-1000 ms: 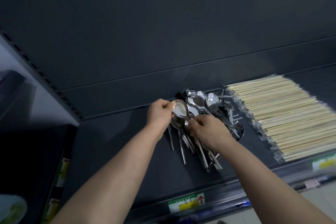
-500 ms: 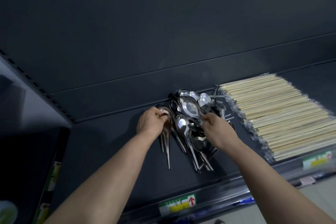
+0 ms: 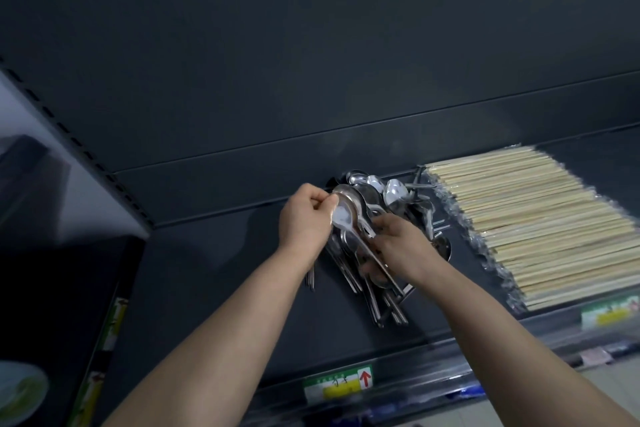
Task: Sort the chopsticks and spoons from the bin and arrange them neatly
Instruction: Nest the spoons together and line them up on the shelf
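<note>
Nesting bowl into bowl: left hand (image 3: 304, 215) grip pinches one spoon (image 3: 344, 215) by its bowl, right hand (image 3: 403, 246) grip clamps the spoon pile (image 3: 394, 192) by its handles, on the shelf (image 3: 214, 270) near its back edge; keep handles parallel

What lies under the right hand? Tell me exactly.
Metal spoons lie under the right hand, their handles fanning toward the front of the shelf. The hand covers their middles, so how many lie there cannot be told.
</note>
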Demonstrator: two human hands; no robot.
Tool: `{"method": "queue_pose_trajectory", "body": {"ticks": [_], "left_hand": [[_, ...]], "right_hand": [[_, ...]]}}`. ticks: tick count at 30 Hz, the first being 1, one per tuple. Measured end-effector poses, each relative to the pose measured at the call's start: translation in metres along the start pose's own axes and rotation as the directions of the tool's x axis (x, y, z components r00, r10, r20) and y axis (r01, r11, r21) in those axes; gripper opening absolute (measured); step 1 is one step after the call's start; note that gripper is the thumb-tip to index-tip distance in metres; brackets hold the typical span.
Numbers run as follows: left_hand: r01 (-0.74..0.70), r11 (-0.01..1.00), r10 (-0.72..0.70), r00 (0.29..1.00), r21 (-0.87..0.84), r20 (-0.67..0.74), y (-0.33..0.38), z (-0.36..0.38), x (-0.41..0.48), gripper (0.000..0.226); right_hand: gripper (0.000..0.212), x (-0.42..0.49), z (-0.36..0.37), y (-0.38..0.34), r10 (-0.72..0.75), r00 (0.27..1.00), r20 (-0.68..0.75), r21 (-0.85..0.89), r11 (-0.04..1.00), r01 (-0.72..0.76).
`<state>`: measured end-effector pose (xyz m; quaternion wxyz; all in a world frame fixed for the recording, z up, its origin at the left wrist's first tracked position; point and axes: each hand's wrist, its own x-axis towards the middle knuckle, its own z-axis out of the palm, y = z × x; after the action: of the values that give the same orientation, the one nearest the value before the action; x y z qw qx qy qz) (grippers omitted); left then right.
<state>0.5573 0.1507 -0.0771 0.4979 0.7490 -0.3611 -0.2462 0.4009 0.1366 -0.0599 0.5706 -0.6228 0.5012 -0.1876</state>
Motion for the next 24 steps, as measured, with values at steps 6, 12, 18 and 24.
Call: {"method": "queue_pose_trajectory", "body": {"ticks": [6,12,18,24], "left_hand": [[0.020,0.999,-0.020,1.000,-0.031,0.021,0.009,0.026,-0.012,0.017],[-0.020,0.850,-0.037,0.994,0.527,0.098,0.003,0.017,-0.008,0.025],[-0.001,0.777,-0.087,0.990,0.629,0.108,-0.001,0.011,-0.007,0.020],[0.227,0.959,-0.239,0.969,0.171,0.055,-0.004,-0.021,-0.003,0.019]], "right_hand": [[0.026,-0.005,-0.018,0.016,-0.002,0.998,-0.056,0.053,0.999,0.005],[0.019,0.000,-0.042,0.029,-0.090,0.980,-0.177,-0.106,0.992,0.072],[0.015,0.007,-0.042,0.029,-0.102,0.986,-0.132,-0.135,0.987,0.084],[0.023,0.014,-0.022,0.008,-0.007,1.000,-0.016,0.152,0.988,0.009]]}}
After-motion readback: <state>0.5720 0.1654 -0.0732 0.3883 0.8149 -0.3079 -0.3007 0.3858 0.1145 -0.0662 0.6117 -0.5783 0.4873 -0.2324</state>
